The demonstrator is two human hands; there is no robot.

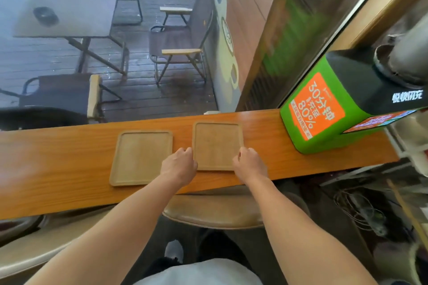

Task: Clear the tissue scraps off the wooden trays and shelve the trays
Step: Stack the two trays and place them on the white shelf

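Two pale wooden trays lie side by side on a long orange-brown counter [58, 164]. The right tray [216, 143] has a hand at each near corner: my left hand [179, 165] curls around its left edge and my right hand [249, 164] around its right edge. Both sets of fingers are closed on the rim. The left tray [140, 157] lies flat and untouched just left of my left hand. I see no tissue scraps on either tray.
A green and black charging station with an orange label [324, 109] stands on the counter at the right. A tan stool seat [215, 210] is under the counter in front of me. Beyond the counter are a dark table [67, 14] and folding chairs [180, 48] on a deck.
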